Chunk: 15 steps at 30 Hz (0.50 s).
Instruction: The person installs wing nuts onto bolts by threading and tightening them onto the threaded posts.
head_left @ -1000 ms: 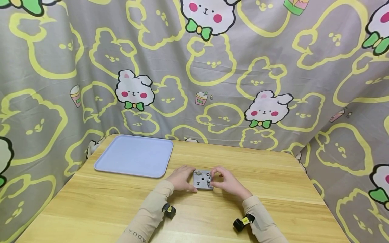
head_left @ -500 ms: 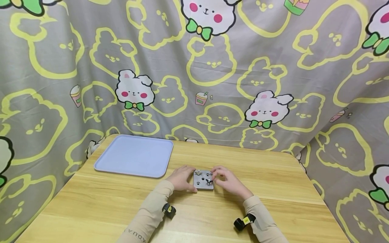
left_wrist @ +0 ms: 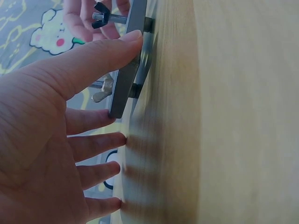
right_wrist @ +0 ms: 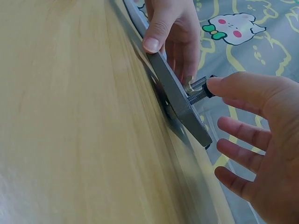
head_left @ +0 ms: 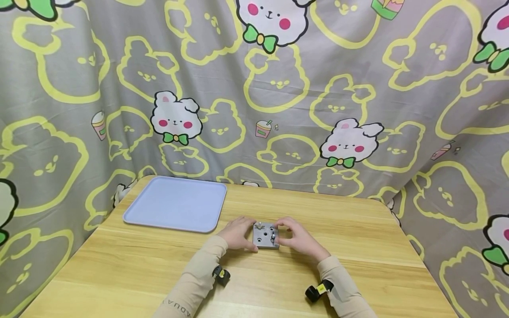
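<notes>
A grey square metal plate (head_left: 265, 244) with several holes stands just above the tabletop. A silver wing nut (head_left: 259, 225) sits on a bolt at its far left corner. Near its right edge, a black wing nut (right_wrist: 210, 86) is on another threaded bolt (right_wrist: 196, 97). My left hand (head_left: 237, 234) holds the plate by its left side, its thumb on one edge and index finger at another; the other fingers are spread. With its thumb, my right hand (head_left: 299, 238) touches the black wing nut. The right index fingertip appears apart from the nut, and the remaining fingers are loosely spread.
A pale blue tray (head_left: 175, 203) lies at the back left of the wooden table (head_left: 358, 238). Behind the table hangs a grey curtain (head_left: 222, 88) printed with cartoon figures. Each wrist carries a small black camera.
The right thumb moved slightly away from the black wing nut and has come back against it. The nut's wings have turned. My left hand and the plate have stayed put.
</notes>
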{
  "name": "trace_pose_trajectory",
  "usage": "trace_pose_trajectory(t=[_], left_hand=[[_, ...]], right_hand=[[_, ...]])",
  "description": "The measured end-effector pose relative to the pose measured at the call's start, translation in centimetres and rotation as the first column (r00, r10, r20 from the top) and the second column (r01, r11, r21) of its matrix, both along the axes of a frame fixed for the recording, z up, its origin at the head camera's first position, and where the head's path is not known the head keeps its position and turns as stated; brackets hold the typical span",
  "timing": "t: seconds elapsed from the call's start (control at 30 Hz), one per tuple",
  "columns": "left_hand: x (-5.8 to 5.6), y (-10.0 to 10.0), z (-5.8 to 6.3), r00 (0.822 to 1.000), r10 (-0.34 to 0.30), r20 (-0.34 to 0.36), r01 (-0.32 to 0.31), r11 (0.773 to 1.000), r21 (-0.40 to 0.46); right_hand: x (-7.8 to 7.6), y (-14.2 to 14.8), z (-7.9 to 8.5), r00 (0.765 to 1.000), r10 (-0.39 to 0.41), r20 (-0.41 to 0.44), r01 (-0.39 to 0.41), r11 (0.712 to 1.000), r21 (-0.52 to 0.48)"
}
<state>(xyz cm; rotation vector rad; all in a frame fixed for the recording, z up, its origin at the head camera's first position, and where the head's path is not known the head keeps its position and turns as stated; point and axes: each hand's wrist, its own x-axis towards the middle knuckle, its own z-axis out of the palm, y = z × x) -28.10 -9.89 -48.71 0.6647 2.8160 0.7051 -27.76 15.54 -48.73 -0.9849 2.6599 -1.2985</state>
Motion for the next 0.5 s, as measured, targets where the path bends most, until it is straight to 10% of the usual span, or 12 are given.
trace_pose_trajectory(t=[0.5], left_hand=[[-0.15, 0.01, -0.3, 1.0, 0.005, -0.002, -0.005, 1.0, 0.0]], right_hand=[[-0.14, 0.27, -0.19, 0.998, 0.046, -0.034, -0.045, 0.999, 0.026]])
